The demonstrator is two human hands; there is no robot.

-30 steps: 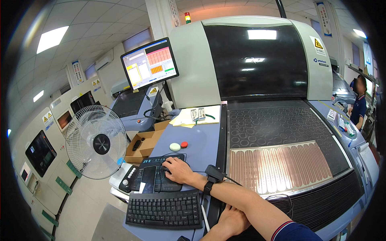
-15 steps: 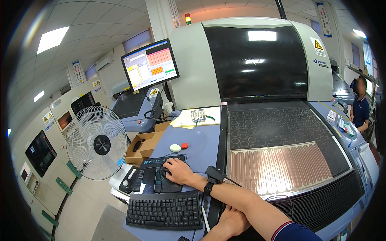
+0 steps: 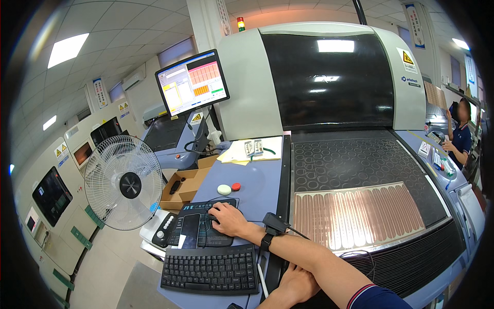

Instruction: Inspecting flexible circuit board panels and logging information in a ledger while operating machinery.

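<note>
Hardly any change from half a second ago. Right hand (image 3: 228, 219) still draped, fingers curled, over a dark mouse (image 3: 212, 220) on the black control pad (image 3: 198, 230), at 12 o'clock from the black keyboard (image 3: 211, 270). Left hand (image 3: 297, 284) still resting loosely folded, holding nothing, on the bench (image 3: 257, 183) edge at 3 o'clock from the keyboard. Copper panel (image 3: 357, 215) unmoved on the machine bed.

The right hand (image 3: 229, 220) covers whatever sits beneath it on the dark pad (image 3: 198, 232), the left hand (image 3: 298, 284) is partly cut off by the lower edge, and the monitor (image 3: 193, 82) readout is too small to tell.
</note>
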